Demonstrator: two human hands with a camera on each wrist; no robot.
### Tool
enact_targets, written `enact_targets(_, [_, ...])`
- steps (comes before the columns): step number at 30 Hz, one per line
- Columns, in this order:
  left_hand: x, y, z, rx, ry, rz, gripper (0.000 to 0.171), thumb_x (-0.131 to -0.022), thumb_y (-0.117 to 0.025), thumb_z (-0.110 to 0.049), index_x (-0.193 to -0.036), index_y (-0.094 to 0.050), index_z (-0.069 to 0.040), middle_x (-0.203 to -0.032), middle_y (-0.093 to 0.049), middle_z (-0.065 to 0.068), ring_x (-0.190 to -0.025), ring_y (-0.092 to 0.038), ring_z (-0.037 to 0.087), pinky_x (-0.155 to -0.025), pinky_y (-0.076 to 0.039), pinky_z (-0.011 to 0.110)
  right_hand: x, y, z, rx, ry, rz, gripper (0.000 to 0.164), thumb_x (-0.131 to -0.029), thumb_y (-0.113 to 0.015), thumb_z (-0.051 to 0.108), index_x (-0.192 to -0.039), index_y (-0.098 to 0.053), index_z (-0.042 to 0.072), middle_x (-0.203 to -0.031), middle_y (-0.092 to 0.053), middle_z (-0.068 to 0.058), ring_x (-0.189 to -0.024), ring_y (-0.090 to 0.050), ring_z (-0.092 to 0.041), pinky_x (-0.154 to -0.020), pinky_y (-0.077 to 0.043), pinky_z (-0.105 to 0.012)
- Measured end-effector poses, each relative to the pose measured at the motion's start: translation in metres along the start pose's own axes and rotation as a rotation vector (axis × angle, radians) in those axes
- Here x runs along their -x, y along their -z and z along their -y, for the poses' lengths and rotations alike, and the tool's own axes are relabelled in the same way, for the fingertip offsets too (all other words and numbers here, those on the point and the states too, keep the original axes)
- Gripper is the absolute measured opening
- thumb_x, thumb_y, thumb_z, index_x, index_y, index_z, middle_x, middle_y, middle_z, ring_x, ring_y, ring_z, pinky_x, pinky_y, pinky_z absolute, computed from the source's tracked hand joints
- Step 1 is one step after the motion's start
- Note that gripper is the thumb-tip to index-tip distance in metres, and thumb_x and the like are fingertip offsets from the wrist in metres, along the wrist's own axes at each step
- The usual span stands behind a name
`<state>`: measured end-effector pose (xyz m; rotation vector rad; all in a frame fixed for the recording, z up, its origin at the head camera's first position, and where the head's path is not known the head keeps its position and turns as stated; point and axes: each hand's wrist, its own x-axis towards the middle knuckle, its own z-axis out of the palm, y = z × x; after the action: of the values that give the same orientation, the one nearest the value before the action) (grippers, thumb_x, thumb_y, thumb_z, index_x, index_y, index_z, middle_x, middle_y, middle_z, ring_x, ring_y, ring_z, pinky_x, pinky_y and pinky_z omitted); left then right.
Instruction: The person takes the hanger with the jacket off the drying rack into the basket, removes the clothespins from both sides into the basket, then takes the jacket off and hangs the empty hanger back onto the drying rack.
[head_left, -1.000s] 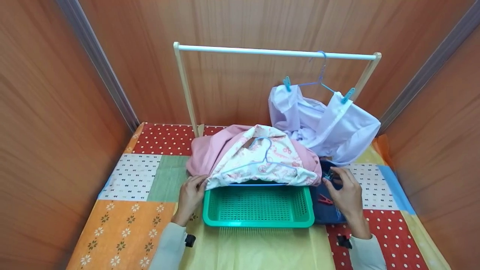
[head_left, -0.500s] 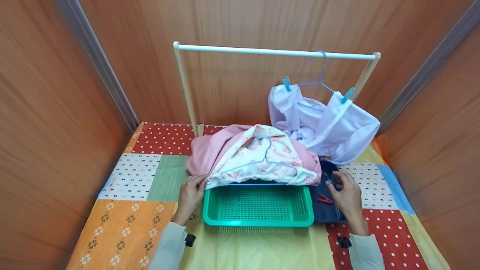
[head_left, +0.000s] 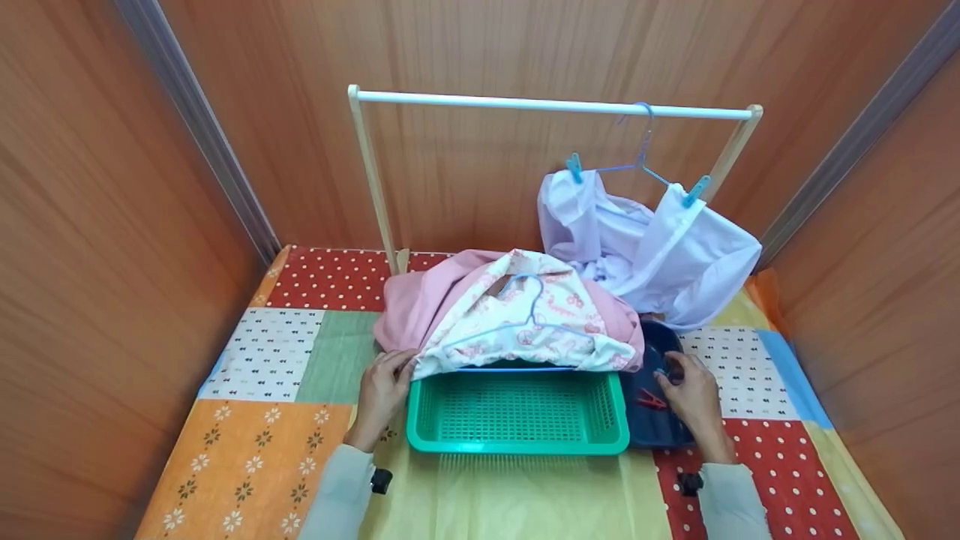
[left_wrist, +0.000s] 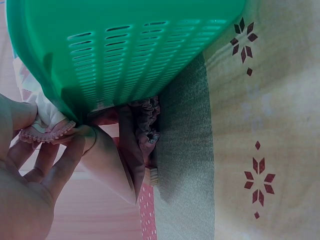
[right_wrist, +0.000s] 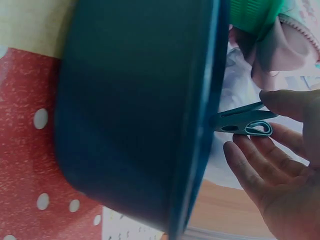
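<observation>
My left hand [head_left: 382, 394] pinches the left corner of a pink garment [head_left: 427, 300] with a patterned white lining; its gathered edge shows between thumb and fingers in the left wrist view. A blue hanger [head_left: 534, 315] lies on the lining, and the garment drapes over the back of a green basket [head_left: 517, 448]. On the right, my right hand [head_left: 694, 394] holds a teal clothespin [right_wrist: 245, 122] between thumb and fingers at the rim of a dark blue basin [head_left: 652, 431]. Red clothespins [head_left: 651, 400] lie inside that basin.
Behind stands a drying rack with a white bar [head_left: 495, 102]. A pale lilac garment [head_left: 637, 240] hangs from it on a second hanger [head_left: 643, 142], clipped by two blue clothespins [head_left: 696, 191]. Wooden panels [head_left: 480, 180] enclose the patchwork cloth [head_left: 247, 465] on three sides.
My right hand has moved a little down and toward me over the basin, still holding the clothespin. The left hand and the pink garment stay where they were.
</observation>
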<state>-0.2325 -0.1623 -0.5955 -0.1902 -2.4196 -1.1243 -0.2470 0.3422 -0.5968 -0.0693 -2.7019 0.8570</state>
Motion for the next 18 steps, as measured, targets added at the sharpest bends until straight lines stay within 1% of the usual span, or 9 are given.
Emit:
enact_targets(6, [0.000,0.000,-0.001,-0.010,-0.034,-0.010,0.018,-0.092,-0.067,-0.007,-0.108,-0.075,-0.006,-0.103,-0.075,0.007,-0.090,-0.065,0.024,-0.078,-0.053,0.042,0.001,0.003,-0.003,0.018,-0.048,0.064,0.043,-0.090,-0.069,0.012,-0.129,-0.057,-0.002,-0.120,-0.061,-0.025,-0.108,-0.063,-0.040,-0.089,-0.052,-0.055])
enact_targets(9, [0.000,0.000,-0.001,-0.009,-0.033,-0.011,0.018,-0.092,-0.067,-0.008,-0.108,-0.075,-0.006,-0.103,-0.075,0.008,-0.088,-0.064,0.023,-0.075,-0.053,0.041,0.002,0.006,0.000,0.007,-0.056,0.074,0.042,-0.092,-0.066,0.013,-0.130,-0.056,-0.001,-0.124,-0.059,-0.025,-0.111,-0.063,-0.041,-0.090,-0.053,-0.055])
enact_targets(13, [0.000,0.000,-0.002,-0.012,-0.031,-0.010,0.018,-0.092,-0.067,-0.007,-0.107,-0.075,-0.006,-0.102,-0.075,0.008,-0.087,-0.064,0.023,-0.074,-0.053,0.040,0.004,0.012,0.011,-0.015,-0.022,0.028,0.040,-0.092,-0.067,0.012,-0.128,-0.058,-0.001,-0.123,-0.060,-0.024,-0.109,-0.064,-0.040,-0.089,-0.054,-0.054])
enact_targets(18, [0.000,0.000,-0.002,-0.017,-0.022,-0.008,0.018,-0.092,-0.067,-0.006,-0.108,-0.075,-0.006,-0.102,-0.075,0.007,-0.085,-0.062,0.021,-0.074,-0.052,0.040,0.003,0.020,0.032,-0.048,0.087,-0.076,0.036,-0.088,-0.071,0.009,-0.121,-0.064,-0.001,-0.116,-0.064,-0.022,-0.101,-0.066,-0.038,-0.084,-0.056,-0.053])
